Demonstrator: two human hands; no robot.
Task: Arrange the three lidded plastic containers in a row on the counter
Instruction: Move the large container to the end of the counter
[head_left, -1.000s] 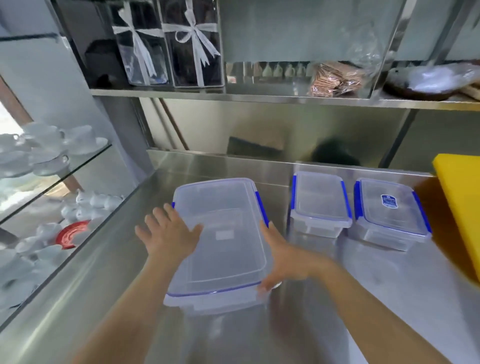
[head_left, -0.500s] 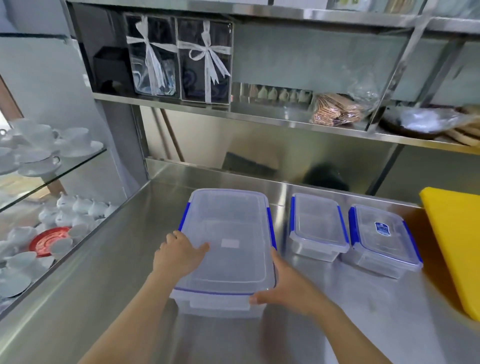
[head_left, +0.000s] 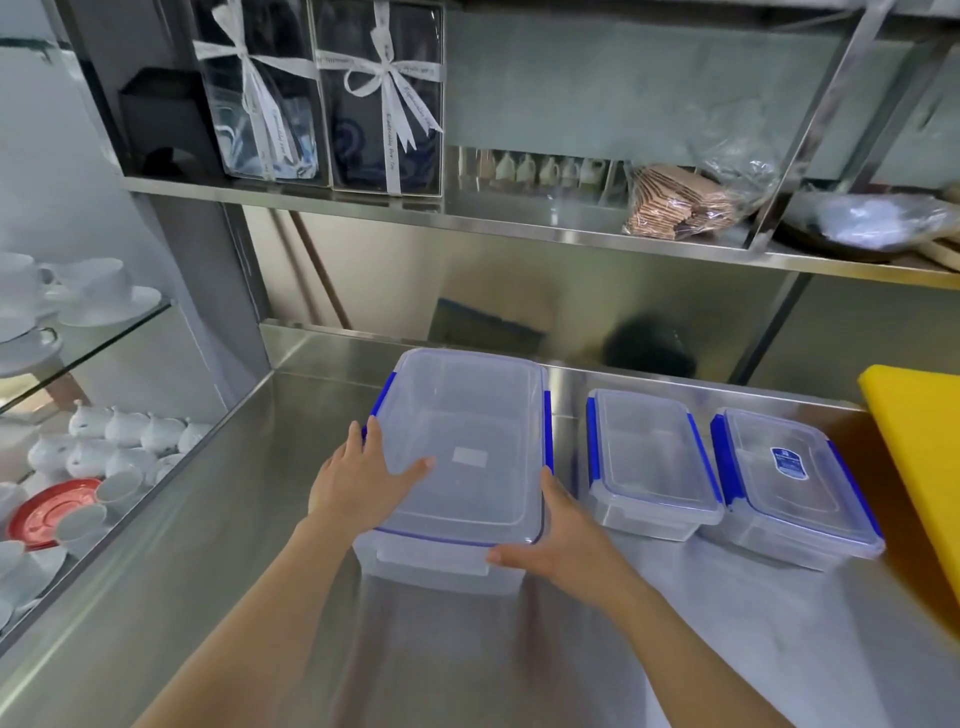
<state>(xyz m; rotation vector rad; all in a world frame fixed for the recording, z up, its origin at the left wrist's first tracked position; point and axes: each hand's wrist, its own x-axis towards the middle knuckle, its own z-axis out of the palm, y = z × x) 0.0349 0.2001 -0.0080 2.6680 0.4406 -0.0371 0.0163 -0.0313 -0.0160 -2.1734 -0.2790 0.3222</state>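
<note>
A large clear lidded container (head_left: 467, 447) with blue clips rests on the steel counter (head_left: 260, 519), leftmost of a row. My left hand (head_left: 363, 480) presses its left side with the thumb on the lid. My right hand (head_left: 558, 543) grips its near right corner. To its right sits a smaller clear container (head_left: 647, 460), then a third container (head_left: 792, 480) with a blue label on its lid. Small gaps separate all three.
A yellow cutting board (head_left: 919, 462) lies at the right edge, close to the labelled container. A steel shelf (head_left: 519, 228) overhead carries ribboned gift boxes (head_left: 322, 93) and wrapped goods. At left, glass shelves (head_left: 104, 338) hold white cups and teapots.
Both hands have pushed the large container away from me toward the back wall, straightening it next to the two smaller ones. The camera view has tilted up.
</note>
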